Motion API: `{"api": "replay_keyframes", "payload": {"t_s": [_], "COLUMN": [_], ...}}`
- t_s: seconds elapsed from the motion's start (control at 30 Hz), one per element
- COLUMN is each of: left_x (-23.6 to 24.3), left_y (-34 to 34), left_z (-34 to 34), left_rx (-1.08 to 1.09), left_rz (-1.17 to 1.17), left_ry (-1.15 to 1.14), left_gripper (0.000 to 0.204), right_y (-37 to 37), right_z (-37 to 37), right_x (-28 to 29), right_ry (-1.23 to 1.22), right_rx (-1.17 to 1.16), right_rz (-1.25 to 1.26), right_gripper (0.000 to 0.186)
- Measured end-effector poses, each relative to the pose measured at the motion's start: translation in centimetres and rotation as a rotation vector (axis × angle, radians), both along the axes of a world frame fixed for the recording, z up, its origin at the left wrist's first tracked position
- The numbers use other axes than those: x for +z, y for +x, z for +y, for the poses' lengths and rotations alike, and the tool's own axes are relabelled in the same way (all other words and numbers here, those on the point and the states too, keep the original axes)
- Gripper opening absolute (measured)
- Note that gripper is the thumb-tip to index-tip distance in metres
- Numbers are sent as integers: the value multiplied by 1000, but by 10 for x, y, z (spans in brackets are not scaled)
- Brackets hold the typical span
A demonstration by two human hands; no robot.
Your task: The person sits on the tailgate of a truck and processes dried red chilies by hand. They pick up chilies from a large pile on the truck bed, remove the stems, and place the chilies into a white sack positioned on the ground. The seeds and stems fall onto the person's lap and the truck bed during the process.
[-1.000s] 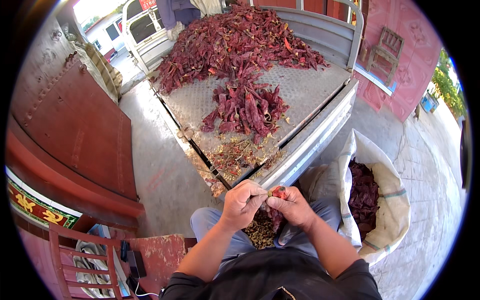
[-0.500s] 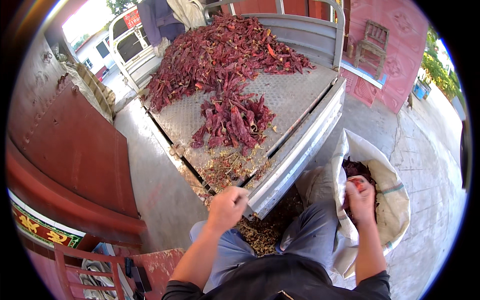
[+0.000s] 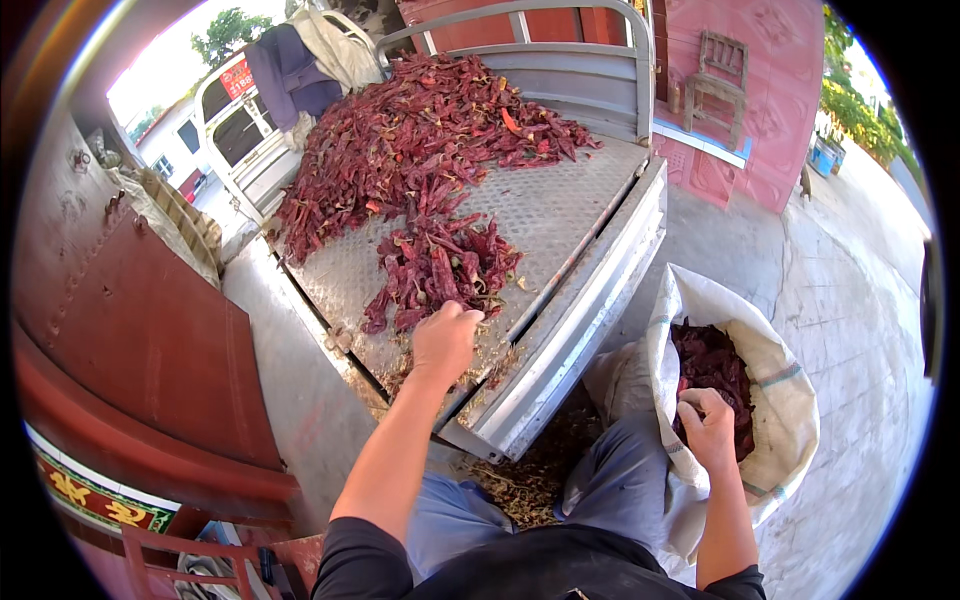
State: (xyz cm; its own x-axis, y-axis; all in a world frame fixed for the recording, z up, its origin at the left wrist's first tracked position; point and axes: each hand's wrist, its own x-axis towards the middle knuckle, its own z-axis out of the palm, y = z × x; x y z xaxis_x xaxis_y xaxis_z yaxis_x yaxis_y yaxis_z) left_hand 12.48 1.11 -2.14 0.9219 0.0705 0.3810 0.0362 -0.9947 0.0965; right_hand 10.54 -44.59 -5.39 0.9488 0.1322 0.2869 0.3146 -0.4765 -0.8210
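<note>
A small heap of dried red chilies (image 3: 440, 265) lies on the metal truck bed, in front of a much larger chili pile (image 3: 400, 140). My left hand (image 3: 446, 342) is at the near edge of the small heap, its fingers curled together; whatever is between them is hidden. At the mouth of a white woven sack (image 3: 785, 400) is my right hand (image 3: 708, 425), fingers bent inward. A bit of bright red shows beside its fingertips, but I cannot tell whether it is held. Dark red chilies (image 3: 715, 360) fill part of the sack.
The truck bed's side panel (image 3: 580, 310) runs between the small heap and the sack. Stems and debris (image 3: 520, 490) litter the ground between my legs. A red metal door (image 3: 150, 330) stands at left, a wooden chair (image 3: 718, 85) at far right.
My left hand has moved forward from the bed's near corner to the small heap. My right hand has dropped lower at the sack; the bright red chili it held is mostly out of sight.
</note>
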Motion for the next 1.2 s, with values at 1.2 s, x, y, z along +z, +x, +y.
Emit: {"api": "replay_keyframes", "payload": {"t_s": [1.2], "left_x": [-23], "left_y": [-149], "left_z": [-95], "left_rx": [-112], "left_rz": [-413], "left_ry": [-1055], "left_gripper": [9], "right_y": [-64], "right_z": [195], "right_x": [6], "right_ry": [1279], "right_rx": [460], "right_rz": [1054], "right_gripper": [27]}}
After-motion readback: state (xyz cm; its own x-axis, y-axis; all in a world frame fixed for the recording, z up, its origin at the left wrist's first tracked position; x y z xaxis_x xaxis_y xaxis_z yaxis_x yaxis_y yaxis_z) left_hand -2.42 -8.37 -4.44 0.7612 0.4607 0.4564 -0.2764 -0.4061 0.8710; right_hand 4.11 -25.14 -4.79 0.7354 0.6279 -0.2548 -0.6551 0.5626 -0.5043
